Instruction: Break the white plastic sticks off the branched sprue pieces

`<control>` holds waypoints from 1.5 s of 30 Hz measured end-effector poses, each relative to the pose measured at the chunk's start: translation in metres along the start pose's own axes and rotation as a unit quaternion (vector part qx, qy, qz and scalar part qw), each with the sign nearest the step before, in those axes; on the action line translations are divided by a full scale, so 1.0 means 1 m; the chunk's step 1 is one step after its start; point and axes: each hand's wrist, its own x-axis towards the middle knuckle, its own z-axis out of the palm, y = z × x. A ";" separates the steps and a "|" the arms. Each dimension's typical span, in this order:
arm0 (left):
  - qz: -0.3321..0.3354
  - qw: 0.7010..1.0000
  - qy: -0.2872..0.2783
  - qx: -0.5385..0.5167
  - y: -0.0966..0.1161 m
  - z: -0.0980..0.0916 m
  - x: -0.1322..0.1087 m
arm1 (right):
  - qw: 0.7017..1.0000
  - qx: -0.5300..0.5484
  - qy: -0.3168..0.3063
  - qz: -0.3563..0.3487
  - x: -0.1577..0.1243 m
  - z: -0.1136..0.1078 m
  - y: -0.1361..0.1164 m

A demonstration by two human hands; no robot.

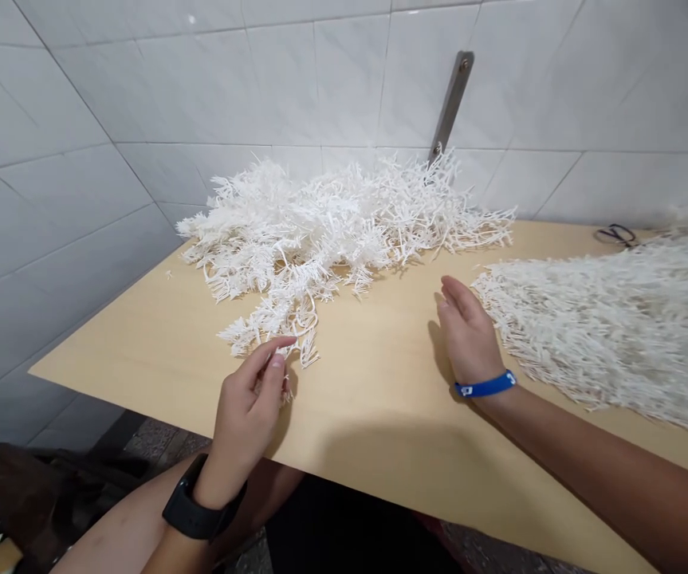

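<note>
My left hand (251, 406), with a black watch on the wrist, pinches a small white plastic sprig (287, 391) at the near end of a tangled heap of white plastic branch pieces (325, 223). My right hand (466, 331), with a blue wristband, lies flat with fingers stretched out on the wooden table (373, 399). It rests against the left edge of a second, flatter pile of separated white sticks (612, 319).
White tiled walls close in the table at the back and left. A metal bracket (451, 100) hangs on the back wall. Black scissors (615, 234) lie at the far right of the table. The table's front edge runs diagonally above my knees.
</note>
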 end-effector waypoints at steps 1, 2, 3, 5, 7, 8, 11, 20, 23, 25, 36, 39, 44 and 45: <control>-0.005 1.000 -0.009 -0.015 0.001 0.001 0.000 | 0.997 -0.021 -0.034 -0.062 -0.006 0.000 -0.001; -0.008 0.999 -0.015 -0.032 0.001 0.002 0.000 | 0.987 -0.047 -0.086 -0.129 -0.014 0.001 -0.002; -0.009 0.999 -0.018 -0.049 0.002 0.003 0.000 | 0.966 -0.073 -0.155 -0.192 -0.022 0.002 -0.003; -0.012 0.997 -0.010 -0.075 0.004 0.003 0.000 | 0.897 -0.117 -0.305 -0.297 -0.036 0.005 -0.004; -0.015 0.996 0.003 -0.087 0.007 0.003 0.000 | 0.820 -0.161 -0.409 -0.368 -0.044 0.006 -0.005; -0.016 0.996 0.010 -0.091 0.009 0.003 -0.001 | 0.792 -0.181 -0.433 -0.391 -0.045 0.007 -0.006; -0.018 0.988 0.016 -0.150 0.016 0.007 -0.005 | 0.752 -0.224 -0.446 -0.430 -0.049 0.008 -0.010; -0.023 0.945 -0.107 -0.309 0.033 0.038 -0.027 | 0.773 -0.270 -0.412 -0.400 -0.066 0.014 -0.011; -0.005 0.969 -0.103 -0.225 0.031 0.033 -0.024 | 0.786 -0.279 -0.399 -0.380 -0.063 0.014 -0.004; 0.014 0.985 -0.120 -0.126 0.027 0.026 -0.019 | 0.799 -0.278 -0.407 -0.346 -0.061 0.013 -0.002; 0.155 0.940 -0.233 0.194 0.009 0.019 -0.010 | 0.829 -0.256 -0.403 -0.290 -0.056 0.014 -0.008; 0.142 0.938 -0.216 0.229 0.008 0.025 -0.011 | 0.812 -0.275 -0.413 -0.309 -0.059 0.013 -0.007; 0.126 0.940 -0.196 0.250 0.004 0.024 -0.010 | 0.836 -0.249 -0.366 -0.324 -0.058 0.008 -0.018; 0.119 0.941 -0.186 0.255 0.003 0.022 -0.009 | 0.855 -0.245 -0.330 -0.316 -0.056 0.005 -0.022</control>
